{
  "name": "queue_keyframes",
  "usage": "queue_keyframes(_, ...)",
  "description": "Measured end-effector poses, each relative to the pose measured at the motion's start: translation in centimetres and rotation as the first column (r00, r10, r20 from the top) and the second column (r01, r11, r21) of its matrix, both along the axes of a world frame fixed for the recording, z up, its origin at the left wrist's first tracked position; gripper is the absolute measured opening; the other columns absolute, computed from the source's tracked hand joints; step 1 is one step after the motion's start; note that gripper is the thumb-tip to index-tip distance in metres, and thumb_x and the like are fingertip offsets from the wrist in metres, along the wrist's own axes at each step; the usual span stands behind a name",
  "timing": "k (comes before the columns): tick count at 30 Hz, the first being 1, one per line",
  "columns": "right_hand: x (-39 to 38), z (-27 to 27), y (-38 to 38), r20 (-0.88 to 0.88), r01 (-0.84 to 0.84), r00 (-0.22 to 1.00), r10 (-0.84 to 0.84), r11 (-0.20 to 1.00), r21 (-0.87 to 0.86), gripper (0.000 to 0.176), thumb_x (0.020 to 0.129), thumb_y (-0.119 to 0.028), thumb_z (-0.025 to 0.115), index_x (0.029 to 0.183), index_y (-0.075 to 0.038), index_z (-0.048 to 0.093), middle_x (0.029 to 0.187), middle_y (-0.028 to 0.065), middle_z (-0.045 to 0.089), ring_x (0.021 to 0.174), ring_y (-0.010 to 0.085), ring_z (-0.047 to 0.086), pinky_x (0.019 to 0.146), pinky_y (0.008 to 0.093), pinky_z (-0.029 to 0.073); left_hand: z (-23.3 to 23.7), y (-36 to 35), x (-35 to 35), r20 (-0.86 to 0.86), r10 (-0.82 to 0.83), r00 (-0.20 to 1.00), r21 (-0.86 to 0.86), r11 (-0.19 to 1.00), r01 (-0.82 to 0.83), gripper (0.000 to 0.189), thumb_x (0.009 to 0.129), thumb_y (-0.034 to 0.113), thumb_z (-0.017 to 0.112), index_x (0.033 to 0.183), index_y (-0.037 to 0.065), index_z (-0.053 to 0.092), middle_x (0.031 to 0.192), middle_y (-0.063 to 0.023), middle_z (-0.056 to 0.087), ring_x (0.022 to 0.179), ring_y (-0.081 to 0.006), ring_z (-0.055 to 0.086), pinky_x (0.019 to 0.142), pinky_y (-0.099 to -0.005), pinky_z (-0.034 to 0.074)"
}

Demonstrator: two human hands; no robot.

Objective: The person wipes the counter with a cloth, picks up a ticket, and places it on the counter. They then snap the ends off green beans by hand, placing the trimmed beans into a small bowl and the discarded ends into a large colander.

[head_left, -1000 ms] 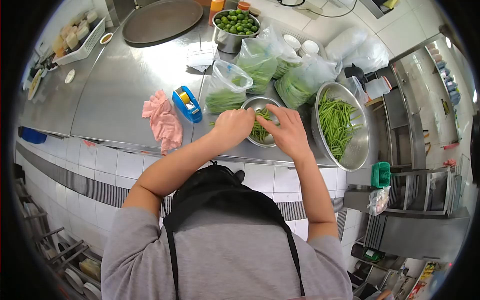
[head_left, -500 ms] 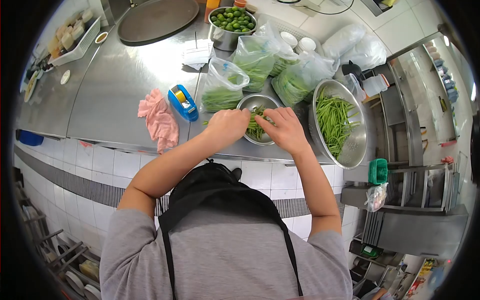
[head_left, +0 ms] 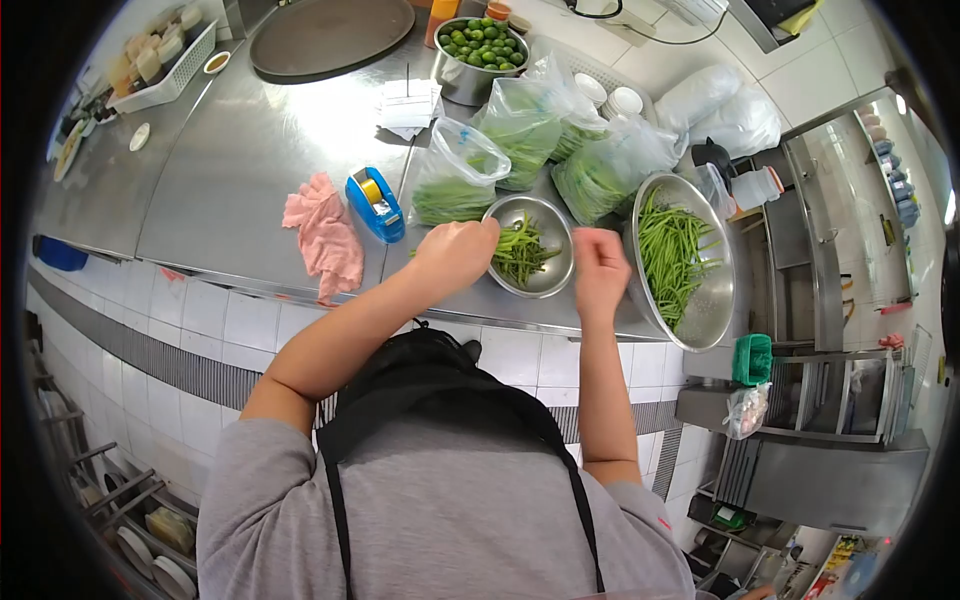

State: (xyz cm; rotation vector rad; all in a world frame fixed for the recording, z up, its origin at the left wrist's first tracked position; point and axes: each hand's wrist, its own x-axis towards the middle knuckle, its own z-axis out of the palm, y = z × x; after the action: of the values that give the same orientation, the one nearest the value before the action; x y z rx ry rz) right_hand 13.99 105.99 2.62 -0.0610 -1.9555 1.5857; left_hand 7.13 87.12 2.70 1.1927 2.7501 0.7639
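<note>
My left hand [head_left: 455, 262] is closed around a bunch of green beans [head_left: 518, 240], whose ends stick out over the left rim of a small steel bowl [head_left: 566, 262]. Short bean pieces [head_left: 522, 268], some darker, lie inside that bowl. Just right of the bowl is my right hand [head_left: 602, 272], its fingers curled and slightly blurred; whether anything is in them is hidden. Further right stands a large steel colander [head_left: 712, 285] with a heap of long green beans [head_left: 672, 250], tilted in this view.
Clear plastic bags of greens [head_left: 450, 195] line the area behind the bowl. A blue tape dispenser [head_left: 376, 205] and a pink cloth [head_left: 325, 240] lie to the left. At the back are a pot of green limes [head_left: 470, 85] and a round brown tray [head_left: 330, 40].
My right hand has left the bowl and moved right, toward the colander, its fingers now curled. My left hand stays at the bowl's left side. More of the bowl's contents show.
</note>
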Motion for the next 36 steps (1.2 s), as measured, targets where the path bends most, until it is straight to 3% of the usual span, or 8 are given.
queue_keyframes(3,0.3,-1.4,0.2,0.264,-0.06,0.962,-0.075,0.88,0.471,0.019,0.072,-0.002,0.06,0.09,-0.009,0.061,0.078,0.0054,0.054,0.068,0.0135,0.053,0.062,0.0248,0.042,0.1,0.0,0.2,-0.025,-0.026,0.999,-0.045,0.999,0.024,0.009,0.073,0.005,0.047,0.079,-0.001,0.045,0.064,-0.0198,0.059,0.061,-0.0349,0.06,0.052,-0.0412,0.048)
queue_keyframes(5,0.2,0.1,0.3,-0.043,0.022,0.999,0.031,0.5,0.866,0.028,0.067,-0.001,0.06,0.094,-0.01,0.061,0.084,0.0061,0.055,0.071,0.0187,0.054,0.062,0.03,0.042,0.1,0.2,0.1,-0.045,-0.043,0.998,-0.047,0.998,0.041,0.009,0.072,0.004,0.047,0.079,-0.001,0.045,0.064,-0.0195,0.059,0.06,-0.0347,0.06,0.052,-0.041,0.048)
queue_keyframes(11,-0.7,3.5,0.9,0.061,-0.075,0.987,0.15,0.087,0.993,0.034,0.065,-0.008,0.058,0.099,-0.011,0.059,0.089,0.0043,0.054,0.082,0.0189,0.051,0.073,0.0315,0.037,1.1,0.7,0.3,-0.01,-0.105,0.994,-0.107,0.989,0.103,0.01,0.072,0.005,0.048,0.08,-0.001,0.046,0.065,-0.0195,0.059,0.064,-0.0354,0.06,0.056,-0.0422,0.048)
queue_keyframes(14,-0.6,2.9,0.8,0.114,-0.159,0.978,0.174,0.27,0.95,0.024,0.068,-0.004,0.059,0.092,-0.009,0.061,0.085,0.0053,0.055,0.078,0.0179,0.052,0.068,0.0296,0.04,0.8,0.5,0.4,0.131,-0.085,0.988,-0.08,0.992,0.096,0.012,0.075,0.007,0.049,0.083,-0.001,0.047,0.068,-0.0215,0.058,0.07,-0.0377,0.058,0.062,-0.0441,0.046)
queue_keyframes(16,-0.2,2.7,0.2,0.024,0.008,0.999,-0.022,0.879,0.476,0.014,0.072,-0.001,0.06,0.085,-0.006,0.063,0.08,0.0058,0.054,0.073,0.0171,0.054,0.061,0.0271,0.043,0.1,0.4,0.2,0.206,-0.07,0.976,-0.047,0.996,0.082,0.013,0.077,0.009,0.049,0.084,-0.002,0.047,0.071,-0.0229,0.058,0.073,-0.0391,0.057,0.065,-0.045,0.044)
queue_keyframes(31,0.0,0.9,-0.9,-0.028,-0.004,0.994,0.11,0.284,0.959,0.01,0.071,-0.002,0.06,0.08,-0.004,0.059,0.078,0.0068,0.053,0.067,0.0243,0.052,0.056,0.0314,0.042,-1.0,1.7,-0.9,0.513,-0.167,0.842,0.166,0.982,0.093,0.031,0.082,0.026,0.052,0.075,-0.004,0.05,0.06,-0.0158,0.052,0.056,-0.0275,0.053,0.054,-0.038,0.039)
queue_keyframes(33,0.0,0.7,-1.6,-0.046,-0.047,0.994,0.095,0.793,0.608,0.008,0.072,0.0,0.06,0.079,-0.003,0.058,0.078,0.0065,0.053,0.063,0.0192,0.051,0.054,0.0261,0.04,-0.6,1.6,-1.0,0.629,-0.22,0.745,0.23,0.969,0.092,0.024,0.084,0.023,0.051,0.08,-0.001,0.054,0.058,-0.0074,0.051,0.05,-0.016,0.05,0.047,-0.0323,0.038)
queue_keyframes(36,-0.3,0.5,0.1,0.087,0.05,0.994,-0.059,0.993,0.103,0.011,0.073,0.0,0.061,0.083,-0.002,0.057,0.074,0.0026,0.054,0.061,0.0086,0.049,0.056,0.0203,0.04,-0.8,1.1,-1.3,0.901,-0.22,0.373,0.275,0.956,-0.102,0.019,0.085,0.019,0.051,0.09,0.002,0.057,0.061,-0.0016,0.051,0.049,-0.0106,0.047,0.044,-0.0262,0.036)
